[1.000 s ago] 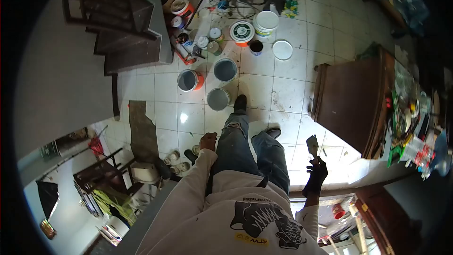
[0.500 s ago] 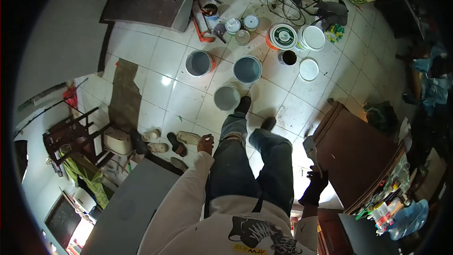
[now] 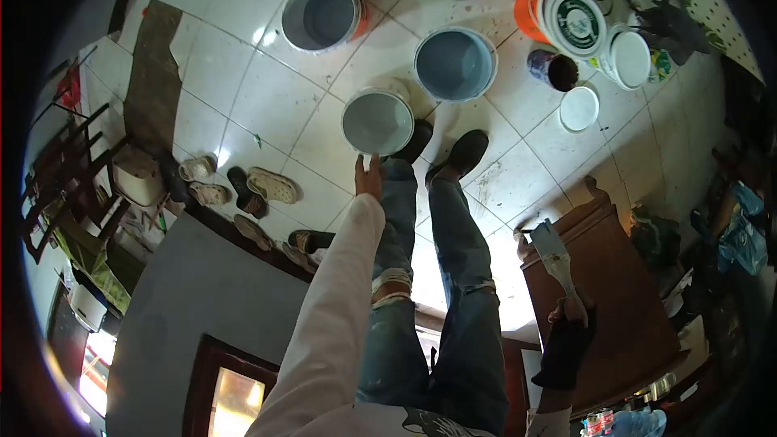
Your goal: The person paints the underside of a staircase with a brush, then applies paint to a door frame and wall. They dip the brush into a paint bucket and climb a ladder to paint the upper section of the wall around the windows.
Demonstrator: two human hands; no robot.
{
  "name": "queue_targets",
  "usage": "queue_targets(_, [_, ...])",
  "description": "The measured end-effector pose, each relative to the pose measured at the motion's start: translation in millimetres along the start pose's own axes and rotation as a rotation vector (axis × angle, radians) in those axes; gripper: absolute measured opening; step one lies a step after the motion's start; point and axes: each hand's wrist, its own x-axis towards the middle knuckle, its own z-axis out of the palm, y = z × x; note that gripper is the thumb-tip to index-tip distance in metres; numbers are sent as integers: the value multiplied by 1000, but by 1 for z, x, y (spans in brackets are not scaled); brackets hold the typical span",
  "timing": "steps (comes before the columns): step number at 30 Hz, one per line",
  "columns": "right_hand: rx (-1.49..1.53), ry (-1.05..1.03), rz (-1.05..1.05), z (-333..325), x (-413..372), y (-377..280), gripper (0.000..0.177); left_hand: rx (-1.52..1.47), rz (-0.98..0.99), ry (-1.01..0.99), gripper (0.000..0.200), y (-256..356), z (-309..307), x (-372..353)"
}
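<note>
My left hand [image 3: 368, 178] is stretched toward the near grey bucket [image 3: 356, 125], fingers apart, fingertips right at its rim. That bucket stands on the tiles beside my left shoe, with pale grey inside. In my right hand [image 3: 566, 340], which wears a dark glove, is a flat paintbrush [image 3: 554, 251] with a grey-coated end pointing up and away from me. Behind the near bucket are a bucket with blue-grey contents [image 3: 455, 65] and an orange-sided bucket with a dark grey inside [image 3: 320, 18].
A brown wooden cabinet [image 3: 603, 291] stands close to my right hand. Lidded tubs [image 3: 573, 23], an open dark can [image 3: 562, 71] and a white lid [image 3: 579, 109] are at the far right. Several shoes [image 3: 272, 186] lie left, near a wooden chair [image 3: 89, 170].
My left hand has moved forward to the near bucket's rim, fingers spreading. The view has tipped and come closer to the buckets. The paintbrush stays in my right hand.
</note>
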Motion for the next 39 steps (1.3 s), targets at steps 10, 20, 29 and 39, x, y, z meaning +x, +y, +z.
queue_targets(10, [-230,95,-58,-3,31,20,41,-246,184,148,43,40,20,16])
queue_targets(20, [-86,-54,2,-22,16,29,30,130,288,-20,60,154,-78,-123])
queue_targets(29, [-279,-85,-458,30,-138,-141,20,35,133,-393,78,227,-105,-294])
queue_targets(39, [-348,-109,-722,-19,-235,-165,27,538,425,-972,101,321,-61,-491])
